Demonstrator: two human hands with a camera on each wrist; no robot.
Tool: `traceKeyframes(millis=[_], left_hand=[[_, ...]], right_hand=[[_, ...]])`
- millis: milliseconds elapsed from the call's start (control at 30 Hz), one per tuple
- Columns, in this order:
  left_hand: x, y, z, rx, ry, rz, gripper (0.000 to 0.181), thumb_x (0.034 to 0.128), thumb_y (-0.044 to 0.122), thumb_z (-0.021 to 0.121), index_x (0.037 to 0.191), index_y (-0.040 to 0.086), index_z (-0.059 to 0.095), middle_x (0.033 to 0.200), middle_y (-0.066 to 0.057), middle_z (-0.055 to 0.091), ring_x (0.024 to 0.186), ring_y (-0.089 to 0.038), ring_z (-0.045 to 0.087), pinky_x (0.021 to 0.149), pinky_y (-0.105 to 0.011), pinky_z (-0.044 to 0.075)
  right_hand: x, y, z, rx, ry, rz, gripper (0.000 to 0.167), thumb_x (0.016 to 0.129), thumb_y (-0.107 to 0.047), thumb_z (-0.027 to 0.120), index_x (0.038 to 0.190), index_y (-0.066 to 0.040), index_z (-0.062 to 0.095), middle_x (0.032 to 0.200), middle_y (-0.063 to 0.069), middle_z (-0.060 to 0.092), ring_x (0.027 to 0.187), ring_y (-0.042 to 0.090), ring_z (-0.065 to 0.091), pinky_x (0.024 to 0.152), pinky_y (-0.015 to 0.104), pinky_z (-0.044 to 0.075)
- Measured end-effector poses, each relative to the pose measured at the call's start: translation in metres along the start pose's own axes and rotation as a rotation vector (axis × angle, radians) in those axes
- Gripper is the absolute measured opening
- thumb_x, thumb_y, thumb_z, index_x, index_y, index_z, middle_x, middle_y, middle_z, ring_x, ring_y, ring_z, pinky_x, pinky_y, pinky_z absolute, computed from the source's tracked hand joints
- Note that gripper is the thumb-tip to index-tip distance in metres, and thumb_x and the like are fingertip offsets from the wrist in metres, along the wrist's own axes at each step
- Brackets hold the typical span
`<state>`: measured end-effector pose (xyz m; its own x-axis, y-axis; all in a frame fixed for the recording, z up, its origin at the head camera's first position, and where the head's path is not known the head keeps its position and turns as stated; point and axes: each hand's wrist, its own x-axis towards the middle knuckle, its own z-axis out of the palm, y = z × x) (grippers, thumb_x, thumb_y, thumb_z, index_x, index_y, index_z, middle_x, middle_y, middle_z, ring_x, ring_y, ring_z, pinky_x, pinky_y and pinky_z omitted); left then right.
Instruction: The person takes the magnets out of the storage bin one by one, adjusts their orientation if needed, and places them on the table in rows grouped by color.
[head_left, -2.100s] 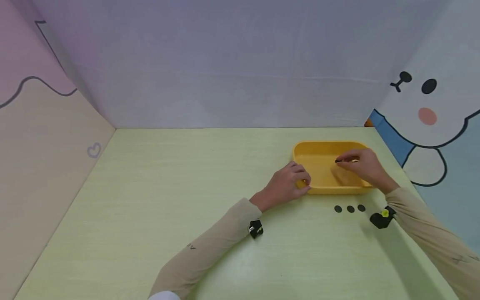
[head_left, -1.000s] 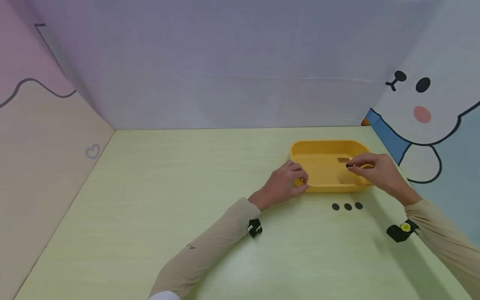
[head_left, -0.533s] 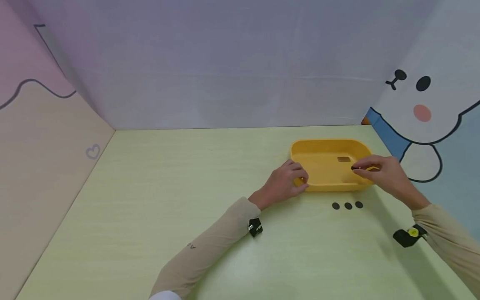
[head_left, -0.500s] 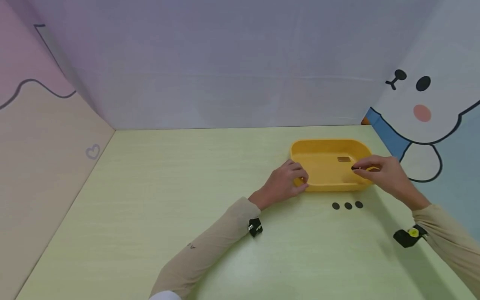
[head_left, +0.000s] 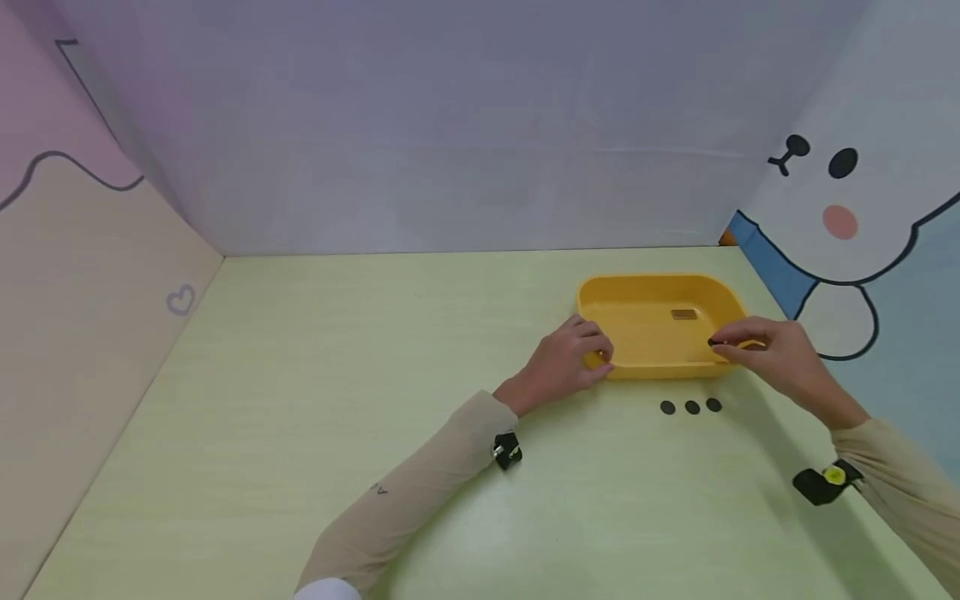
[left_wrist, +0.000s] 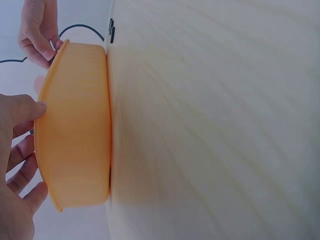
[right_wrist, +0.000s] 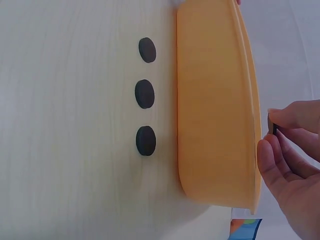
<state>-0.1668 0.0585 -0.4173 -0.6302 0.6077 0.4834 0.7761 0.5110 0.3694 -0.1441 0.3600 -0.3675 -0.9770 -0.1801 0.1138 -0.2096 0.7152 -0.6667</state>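
Note:
A yellow tray (head_left: 637,333) with rounded corners stands on the pale green table. My left hand (head_left: 566,358) grips its near left corner; in the left wrist view the thumb and fingertips lie along the rim. Over the tray's right end, my right hand (head_left: 787,358) pinches a small black disc (right_wrist: 272,124) between thumb and fingers, close to the rim. Three more black discs lie flat in a row in front of the tray: left disc (head_left: 667,407), middle disc (head_left: 692,407) and right disc (head_left: 714,405).
A small brown rectangle (head_left: 683,314) shows on the tray's floor. The table (head_left: 360,350) stretches left of the tray. A plain back wall (head_left: 450,125) and a side wall with a cartoon animal (head_left: 840,221) bound the table behind and on the right.
My right hand has moved right and toward me with the pinched disc, from over the tray's inside to its right end, uncovering the brown rectangle. My left hand stays on the tray.

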Motion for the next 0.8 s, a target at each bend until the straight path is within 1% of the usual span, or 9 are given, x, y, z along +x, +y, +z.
traceKeyframes(millis=[167,400,500,633,733,800], left_hand=[[0.0,0.002,-0.001,-0.002,-0.002,-0.003,0.009,0.0836,0.024,0.072,0.087,0.017,0.068,0.092,0.006,0.062,0.089,-0.011,0.048,0.071,-0.014,0.04],[0.0,0.002,0.0,-0.005,-0.002,0.0,0.009,0.0837,0.024,0.072,0.087,0.017,0.068,0.092,0.006,0.061,0.089,-0.011,0.048,0.072,-0.014,0.041],[0.001,0.002,0.002,-0.002,-0.01,-0.003,0.009,0.084,0.025,0.072,0.087,0.017,0.068,0.092,0.007,0.061,0.089,-0.011,0.047,0.071,-0.014,0.04],[0.001,0.003,0.002,-0.015,-0.011,-0.008,0.01,0.0838,0.024,0.072,0.088,0.017,0.068,0.092,0.006,0.061,0.089,-0.012,0.048,0.072,-0.014,0.04],[0.001,0.003,0.001,-0.015,-0.011,-0.012,0.01,0.0841,0.025,0.072,0.088,0.017,0.068,0.092,0.006,0.061,0.09,-0.012,0.048,0.073,-0.014,0.04],[0.002,0.003,0.001,-0.01,-0.013,-0.014,0.011,0.0845,0.026,0.071,0.088,0.017,0.068,0.093,0.006,0.061,0.09,-0.012,0.048,0.073,-0.014,0.04]], right_hand=[[-0.006,0.002,0.0,0.007,0.019,0.031,0.022,0.086,-0.018,0.071,0.1,-0.001,0.071,0.097,0.01,0.065,0.079,-0.001,0.056,0.067,0.01,0.047],[-0.015,0.007,-0.004,-0.002,0.043,0.002,0.022,0.085,-0.017,0.071,0.1,-0.001,0.071,0.094,0.003,0.065,0.081,-0.005,0.053,0.067,0.007,0.045],[-0.02,0.009,-0.007,0.0,0.043,0.011,0.022,0.085,-0.016,0.071,0.101,-0.001,0.071,0.094,-0.001,0.065,0.082,-0.006,0.052,0.068,0.006,0.045],[-0.026,0.011,-0.01,-0.004,0.041,0.037,0.024,0.086,-0.017,0.071,0.103,0.0,0.07,0.094,-0.011,0.063,0.083,-0.008,0.051,0.067,0.006,0.044],[-0.03,0.012,-0.012,0.008,0.046,0.048,0.025,0.086,-0.017,0.071,0.103,0.001,0.069,0.092,-0.016,0.061,0.081,-0.008,0.052,0.067,0.007,0.045],[-0.033,0.013,-0.013,0.021,0.054,0.045,0.025,0.085,-0.016,0.071,0.103,0.001,0.069,0.092,-0.017,0.061,0.079,-0.006,0.055,0.066,0.008,0.046]])
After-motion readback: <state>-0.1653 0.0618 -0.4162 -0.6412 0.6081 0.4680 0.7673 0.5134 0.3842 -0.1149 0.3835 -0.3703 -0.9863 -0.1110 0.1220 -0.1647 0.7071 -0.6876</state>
